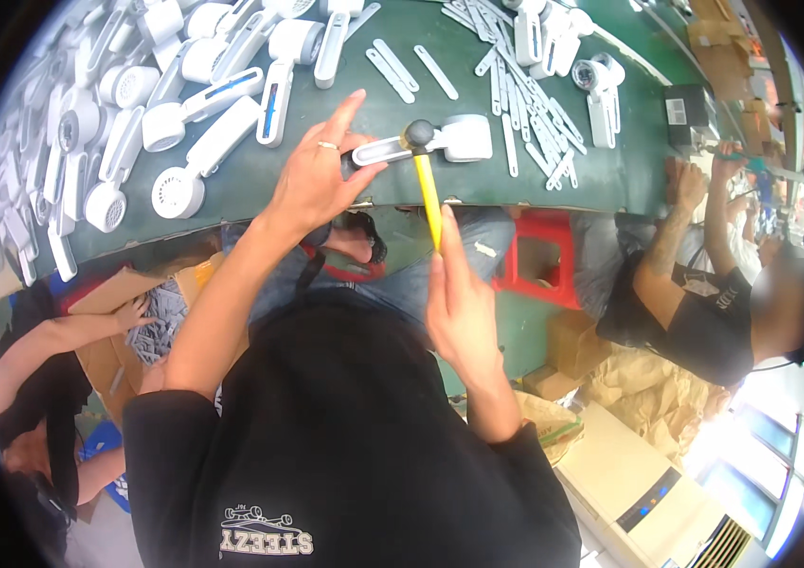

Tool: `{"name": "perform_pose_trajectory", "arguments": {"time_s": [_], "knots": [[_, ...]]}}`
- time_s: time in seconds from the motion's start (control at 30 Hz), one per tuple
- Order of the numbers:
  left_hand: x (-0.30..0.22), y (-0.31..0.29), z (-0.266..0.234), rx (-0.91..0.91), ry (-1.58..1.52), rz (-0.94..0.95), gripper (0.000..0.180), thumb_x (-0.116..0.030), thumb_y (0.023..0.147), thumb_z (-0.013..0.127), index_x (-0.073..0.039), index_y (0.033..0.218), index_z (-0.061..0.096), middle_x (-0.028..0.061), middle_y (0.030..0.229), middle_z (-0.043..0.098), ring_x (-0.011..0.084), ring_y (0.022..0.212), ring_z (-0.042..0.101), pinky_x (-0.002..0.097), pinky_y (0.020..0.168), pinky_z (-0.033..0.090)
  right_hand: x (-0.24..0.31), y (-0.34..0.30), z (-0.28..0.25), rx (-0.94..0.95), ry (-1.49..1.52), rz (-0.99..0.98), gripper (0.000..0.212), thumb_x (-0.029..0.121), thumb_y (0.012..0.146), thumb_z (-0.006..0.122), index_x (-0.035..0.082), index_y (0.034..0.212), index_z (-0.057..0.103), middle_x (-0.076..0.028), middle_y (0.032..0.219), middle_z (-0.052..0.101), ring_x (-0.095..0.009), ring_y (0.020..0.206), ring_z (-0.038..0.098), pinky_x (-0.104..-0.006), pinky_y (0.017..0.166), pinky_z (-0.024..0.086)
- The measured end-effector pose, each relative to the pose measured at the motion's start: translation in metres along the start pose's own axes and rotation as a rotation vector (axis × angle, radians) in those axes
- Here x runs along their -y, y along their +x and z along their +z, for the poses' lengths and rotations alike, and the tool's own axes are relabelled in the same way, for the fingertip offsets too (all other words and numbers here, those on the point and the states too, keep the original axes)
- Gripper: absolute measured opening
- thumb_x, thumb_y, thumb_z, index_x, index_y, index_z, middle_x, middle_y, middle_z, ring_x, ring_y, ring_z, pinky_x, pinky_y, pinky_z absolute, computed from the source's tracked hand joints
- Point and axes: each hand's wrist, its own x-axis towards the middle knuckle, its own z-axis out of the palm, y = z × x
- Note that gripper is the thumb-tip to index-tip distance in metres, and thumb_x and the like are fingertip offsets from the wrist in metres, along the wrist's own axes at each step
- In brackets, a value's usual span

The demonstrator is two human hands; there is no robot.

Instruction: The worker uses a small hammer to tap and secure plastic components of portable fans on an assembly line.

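While the table's near edge (601, 204) runs close to the white unit (468, 139), bare green surface lies beyond it, before the strips (436, 72). The left hand (312, 180) is spread at the unit's handle end, grip unclear; the right hand (464, 303) clasps a hammer (429, 194), head over the handle.
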Motion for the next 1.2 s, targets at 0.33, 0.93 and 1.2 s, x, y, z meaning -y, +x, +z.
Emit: {"name": "perform_pose_trajectory", "arguments": {"time_s": [0.33,0.93,1.2], "knots": [[-0.014,0.008,0.001,0.069,-0.066,-0.133,0.098,-0.015,0.088,0.087,-0.008,0.167,0.03,0.0067,0.112,0.081,0.0356,0.12,0.065,0.0434,0.105,0.051,-0.022,0.007,0.015,-0.023,-0.053,-0.092,0.063,0.011,0.106,0.054,0.01,0.166,0.036,-0.027,0.108,0.073,-0.049,0.091,0.072,-0.0546,0.079,0.058],[-0.007,-0.014,-0.006,-0.047,0.193,0.282,0.021,-0.008,0.096,0.071,-0.01,0.115,0.078,0.0066,0.123,0.077,0.0268,0.106,0.071,0.0456,0.088,0.048,-0.228,0.208,-0.173,-0.738,-0.129,0.306,0.052,0.041,0.089,0.079,-0.007,0.106,0.073,-0.031,0.093,0.074,-0.046,0.09,0.074,-0.0503,0.085,0.056],[-0.042,-0.04,-0.093,-0.405,0.259,0.087,0.025,0.0,0.091,0.077,-0.003,0.116,0.078,0.0144,0.118,0.077,0.0305,0.105,0.074,0.0395,0.09,0.058,-0.079,0.098,-0.112,-0.43,0.293,0.178,0.02,0.018,0.098,0.079,0.001,0.096,0.07,0.005,0.074,0.054,-0.008,0.067,0.046,-0.0299,0.058,0.039]]}}
